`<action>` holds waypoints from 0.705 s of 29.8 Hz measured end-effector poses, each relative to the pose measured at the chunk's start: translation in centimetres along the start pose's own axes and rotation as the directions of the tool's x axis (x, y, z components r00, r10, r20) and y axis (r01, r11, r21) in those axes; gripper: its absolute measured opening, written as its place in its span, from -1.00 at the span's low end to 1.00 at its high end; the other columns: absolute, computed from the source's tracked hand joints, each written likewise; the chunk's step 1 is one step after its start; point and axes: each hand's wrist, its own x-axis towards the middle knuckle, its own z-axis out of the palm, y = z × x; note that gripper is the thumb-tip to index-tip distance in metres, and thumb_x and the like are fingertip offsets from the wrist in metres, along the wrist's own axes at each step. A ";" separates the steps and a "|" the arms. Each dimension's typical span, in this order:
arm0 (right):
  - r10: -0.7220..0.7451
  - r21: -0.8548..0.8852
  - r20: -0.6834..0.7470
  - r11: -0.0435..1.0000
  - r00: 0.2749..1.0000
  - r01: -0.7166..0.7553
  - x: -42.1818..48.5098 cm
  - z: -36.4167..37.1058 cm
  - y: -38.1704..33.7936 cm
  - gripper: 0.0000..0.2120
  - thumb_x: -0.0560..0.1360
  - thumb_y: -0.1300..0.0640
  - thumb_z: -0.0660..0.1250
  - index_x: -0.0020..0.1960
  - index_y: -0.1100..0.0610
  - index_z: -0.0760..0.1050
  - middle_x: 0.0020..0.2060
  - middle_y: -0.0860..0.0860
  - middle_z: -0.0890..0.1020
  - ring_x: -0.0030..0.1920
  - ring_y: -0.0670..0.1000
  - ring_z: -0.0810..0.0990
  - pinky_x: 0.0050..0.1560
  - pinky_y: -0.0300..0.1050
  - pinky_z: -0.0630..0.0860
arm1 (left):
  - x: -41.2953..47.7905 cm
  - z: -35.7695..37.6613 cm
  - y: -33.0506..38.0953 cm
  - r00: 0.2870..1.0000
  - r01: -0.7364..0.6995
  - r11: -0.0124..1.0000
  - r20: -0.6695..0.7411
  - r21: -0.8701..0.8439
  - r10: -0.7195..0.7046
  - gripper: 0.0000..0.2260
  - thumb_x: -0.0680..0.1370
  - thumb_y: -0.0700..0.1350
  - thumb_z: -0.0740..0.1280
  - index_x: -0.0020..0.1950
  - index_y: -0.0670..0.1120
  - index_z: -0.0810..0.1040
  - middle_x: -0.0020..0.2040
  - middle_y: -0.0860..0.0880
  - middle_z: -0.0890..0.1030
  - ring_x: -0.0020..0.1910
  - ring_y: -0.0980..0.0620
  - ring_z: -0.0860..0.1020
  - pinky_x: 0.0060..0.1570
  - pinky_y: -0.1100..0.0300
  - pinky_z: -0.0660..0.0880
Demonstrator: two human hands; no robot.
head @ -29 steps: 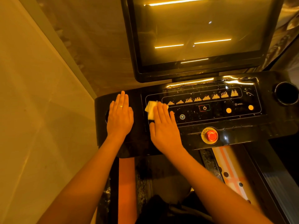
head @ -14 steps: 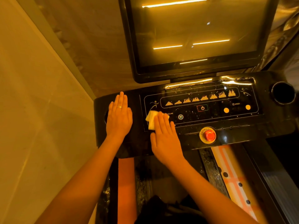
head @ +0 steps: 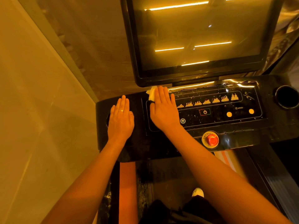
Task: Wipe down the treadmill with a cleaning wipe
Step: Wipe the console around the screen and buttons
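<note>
The treadmill's black glossy console [head: 234, 136] lies across the middle of the view, with lit orange bars, a power button and two orange dots. My right hand [head: 163, 109] lies flat with straight fingers at the panel's upper left corner, pressing a folded white wipe [head: 151, 94] that sticks out past my fingertips near the screen's base. My left hand [head: 121, 120] rests flat and open on the console's left end, over the left cup holder, a ring on one finger.
A large dark screen [head: 202, 38] rises behind the console, reflecting light strips. A red emergency button [head: 212, 140] sits at the console's front. A round cup holder [head: 287, 96] is at the far right. The belt and side rail [head: 278, 183] run below; a wall is at left.
My right hand has slid the wipe away from me, from the panel's lower left area up to its top left corner by the screen base. The left hand has stayed put.
</note>
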 end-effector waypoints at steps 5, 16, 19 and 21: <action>-0.030 0.006 -0.010 1.000 1.000 0.030 -3.2 0.7 0.4 -0.39 0.66 -0.01 -0.02 0.64 0.20 -0.04 0.63 0.15 0.02 0.63 0.14 -0.07 0.59 0.12 -0.10 | 0.0 0.0 0.1 1.000 0.003 1.000 -0.006 -0.006 -0.003 -0.53 0.70 -0.08 0.02 0.61 -0.17 0.13 0.63 -0.14 0.12 0.62 -0.07 0.05 0.57 -0.03 0.02; 0.045 0.025 -0.015 0.999 0.999 -0.045 -1.9 0.3 0.0 -0.39 0.66 0.02 0.05 0.64 0.21 0.00 0.62 0.16 0.09 0.62 0.17 0.02 0.59 0.19 0.06 | 0.0 0.0 0.1 1.000 -0.010 0.999 0.010 0.034 0.010 -0.52 0.71 -0.07 0.01 0.61 -0.19 0.10 0.63 -0.16 0.10 0.62 -0.09 0.04 0.58 -0.04 0.00; 0.022 0.035 -0.030 0.999 0.999 -0.021 -3.9 0.7 0.5 -0.38 0.66 0.02 0.06 0.63 0.22 -0.01 0.62 0.18 0.08 0.62 0.17 0.01 0.59 0.16 0.07 | 0.0 -0.1 0.1 1.000 -0.004 0.999 0.030 0.033 0.003 -0.52 0.71 -0.07 0.01 0.62 -0.18 0.08 0.63 -0.16 0.08 0.62 -0.09 0.02 0.58 -0.06 -0.01; 0.007 0.039 -0.027 0.999 1.000 -0.006 -7.4 1.2 0.7 -0.38 0.67 0.01 0.03 0.64 0.22 -0.05 0.63 0.17 0.03 0.63 0.15 -0.05 0.60 0.12 0.03 | -0.1 -0.3 0.5 0.999 0.017 1.000 0.031 0.006 -0.017 -0.52 0.71 -0.08 0.02 0.62 -0.18 0.08 0.63 -0.16 0.07 0.62 -0.09 0.01 0.58 -0.07 -0.04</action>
